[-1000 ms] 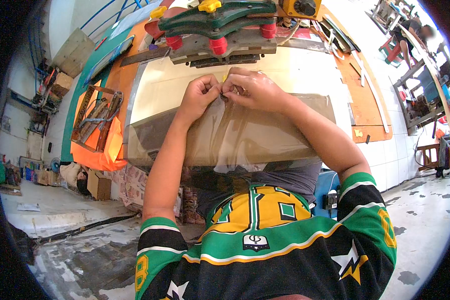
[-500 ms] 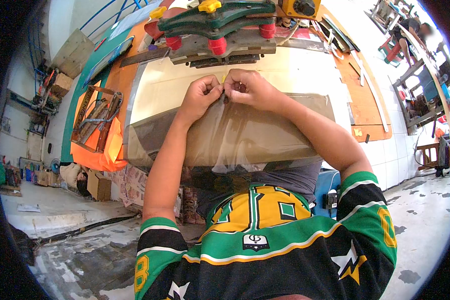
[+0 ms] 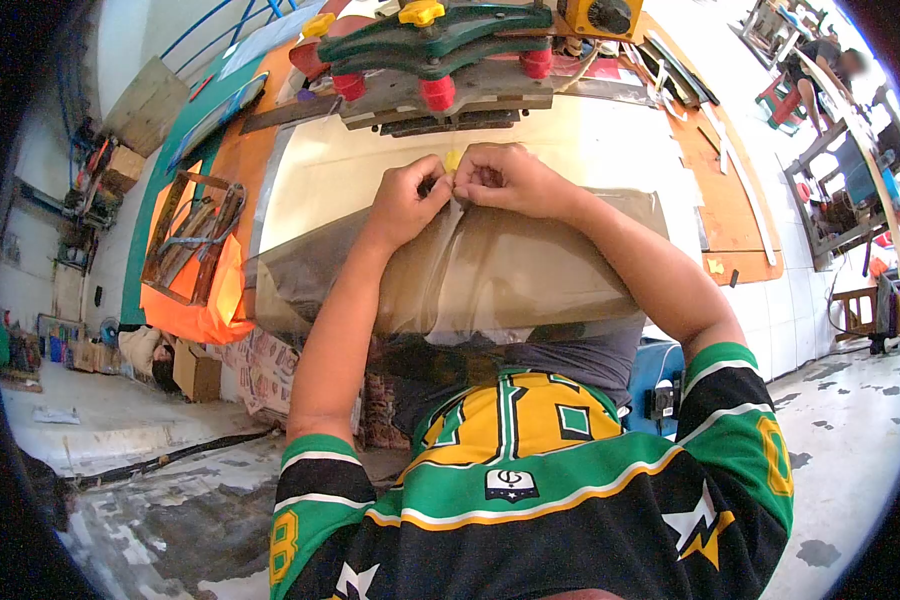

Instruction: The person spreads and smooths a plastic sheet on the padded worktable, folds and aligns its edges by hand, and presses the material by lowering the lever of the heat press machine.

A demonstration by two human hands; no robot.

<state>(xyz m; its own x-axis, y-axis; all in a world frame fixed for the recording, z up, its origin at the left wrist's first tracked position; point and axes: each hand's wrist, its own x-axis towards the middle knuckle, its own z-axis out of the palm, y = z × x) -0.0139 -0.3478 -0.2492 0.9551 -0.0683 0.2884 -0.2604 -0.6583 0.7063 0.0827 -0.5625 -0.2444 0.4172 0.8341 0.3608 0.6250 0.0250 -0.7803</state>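
A brownish see-through plastic sheet [image 3: 540, 260] drapes over the table's near edge and towards my lap. With thumb and fingers pinched, my left hand [image 3: 407, 203] grips the sheet's upper edge near its middle. Right beside it, my right hand [image 3: 513, 180] pinches the same edge, the fingertips of both hands almost touching. Folds run down the sheet from that point. A small yellow piece [image 3: 452, 160] shows just beyond my fingertips. Under the hands lies a pale cream surface [image 3: 340, 150]. The exact bit between the fingertips is hidden.
A green machine frame with red knobs [image 3: 437, 93] stands just beyond my hands. To the left, a rusty metal tray [image 3: 192, 240] holds tools on orange material [image 3: 220, 290]. White strips [image 3: 740, 180] lie on the orange board at right. A person [image 3: 820, 75] sits far right.
My left hand has shifted slightly down and right, and the fingertips have moved a little. The folds in the plastic sheet have changed shape, and more of the yellow piece shows.
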